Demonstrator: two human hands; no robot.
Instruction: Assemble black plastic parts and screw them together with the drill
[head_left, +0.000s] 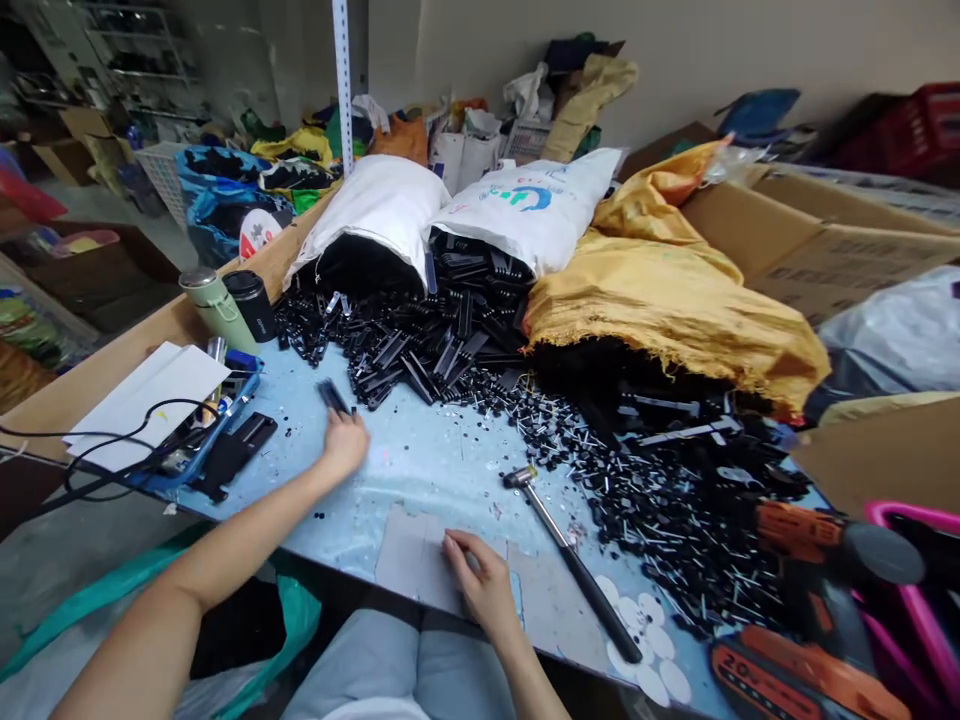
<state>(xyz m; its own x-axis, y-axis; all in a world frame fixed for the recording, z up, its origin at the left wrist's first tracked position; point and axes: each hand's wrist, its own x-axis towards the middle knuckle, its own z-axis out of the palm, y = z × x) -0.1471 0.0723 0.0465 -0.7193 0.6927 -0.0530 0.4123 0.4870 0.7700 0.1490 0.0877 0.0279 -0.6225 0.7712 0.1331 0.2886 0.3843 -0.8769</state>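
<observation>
My left hand (346, 444) stretches out over the left part of the blue tabletop. Its fingers are closed on the near end of a black plastic strip (330, 394), slightly blurred. By the near edge, my right hand (481, 582) rests over a grey flat sheet (412, 552), thumb and forefinger a little apart, with nothing visible in it. Right of that hand lies a hammer (568, 560) with a black grip. Long black plastic parts (450, 350) are heaped beyond my left hand.
Two white sacks (382, 195) and a yellow sack (667, 305) spill black parts. Screws and small black pieces (697, 540) spread at right, beside white discs (652, 650) and an orange cordless drill (810, 670). A blue tray (244, 400), green flask (217, 308) and black cup (251, 305) stand left.
</observation>
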